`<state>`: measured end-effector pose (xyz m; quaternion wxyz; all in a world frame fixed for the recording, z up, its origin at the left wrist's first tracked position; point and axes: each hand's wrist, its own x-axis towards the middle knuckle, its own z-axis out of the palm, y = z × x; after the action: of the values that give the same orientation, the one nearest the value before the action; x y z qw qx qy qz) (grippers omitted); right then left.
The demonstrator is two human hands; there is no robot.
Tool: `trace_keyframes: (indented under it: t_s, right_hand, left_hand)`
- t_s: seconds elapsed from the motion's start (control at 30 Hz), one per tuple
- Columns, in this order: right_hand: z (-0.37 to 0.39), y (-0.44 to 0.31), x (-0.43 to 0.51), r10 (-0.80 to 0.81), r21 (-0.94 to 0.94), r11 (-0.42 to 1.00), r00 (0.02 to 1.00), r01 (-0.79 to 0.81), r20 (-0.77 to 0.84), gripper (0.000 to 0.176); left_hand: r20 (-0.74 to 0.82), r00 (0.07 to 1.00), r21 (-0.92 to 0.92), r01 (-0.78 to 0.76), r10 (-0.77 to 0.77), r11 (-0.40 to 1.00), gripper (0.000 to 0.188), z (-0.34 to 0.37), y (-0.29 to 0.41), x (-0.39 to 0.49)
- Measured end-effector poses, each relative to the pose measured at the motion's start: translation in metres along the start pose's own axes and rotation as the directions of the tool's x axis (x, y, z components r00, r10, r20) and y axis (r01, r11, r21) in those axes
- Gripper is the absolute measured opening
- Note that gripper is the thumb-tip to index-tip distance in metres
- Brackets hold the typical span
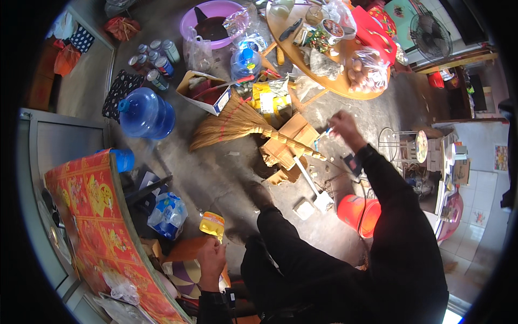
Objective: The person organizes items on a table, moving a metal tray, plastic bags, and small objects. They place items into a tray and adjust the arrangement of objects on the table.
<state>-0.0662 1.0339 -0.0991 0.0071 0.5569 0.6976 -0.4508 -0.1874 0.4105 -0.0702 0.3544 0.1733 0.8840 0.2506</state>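
My left hand [211,259] is low in the view, its fingers curled close to the narrow spout of a yellow bottle [212,224]. Whether those fingers grip the spout or only overlap it cannot be made out. Farther out, my right hand [344,126], slightly blurred, pinches a thin blue-and-white item [327,131] over the floor. Beside it lies a flattened brown cardboard box [294,135], with the handle of a straw broom [226,123] across it. A white-handled scoop [322,200] rests on the floor below the cardboard.
A red bucket [360,214] stands near my right arm. On the left is a table with a red patterned cover [91,198]. A large blue water jug [147,113], cans [157,79] and a purple basin [188,22] occupy the floor ahead, near a round wooden table [360,94].
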Motion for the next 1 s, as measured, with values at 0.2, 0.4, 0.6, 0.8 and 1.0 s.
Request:
trace_keyframes:
  t_s: [0.2, 0.4, 0.6, 0.8, 1.0]
  right_hand:
    - [0.113, 0.061, -0.086, -0.163, -0.286, 0.929, 0.955, 0.233, 0.249, 0.019]
    - [0.189, 0.022, -0.180, -0.189, 0.080, 0.981, 0.793, 0.176, 0.579, 0.019]
    - [0.267, -0.097, -0.271, -0.435, 0.026, 0.825, 0.605, 0.564, 0.667, 0.015]
    - [0.350, -0.232, -0.386, -0.759, 0.407, 0.359, 0.009, 0.840, 0.651, 0.013]
    - [0.447, -0.286, -0.497, -0.760, 0.519, 0.069, -0.292, 0.852, 0.580, 0.036]
  left_hand:
    - [-0.276, 0.939, -0.013, -0.219, 0.207, 0.976, 0.014, -0.021, 0.003, -0.023]
    - [-0.616, 0.777, 0.001, -0.164, 0.130, 0.986, 0.013, -0.077, -0.003, -0.079]
    - [-0.868, 0.491, 0.035, -0.084, 0.072, 0.996, 0.015, -0.116, -0.047, -0.152]
    - [-0.912, 0.355, -0.177, 0.114, -0.206, 0.978, 0.014, -0.123, -0.106, -0.205]
    - [-0.918, 0.309, -0.214, 0.147, -0.250, 0.966, 0.016, -0.133, -0.139, -0.216]
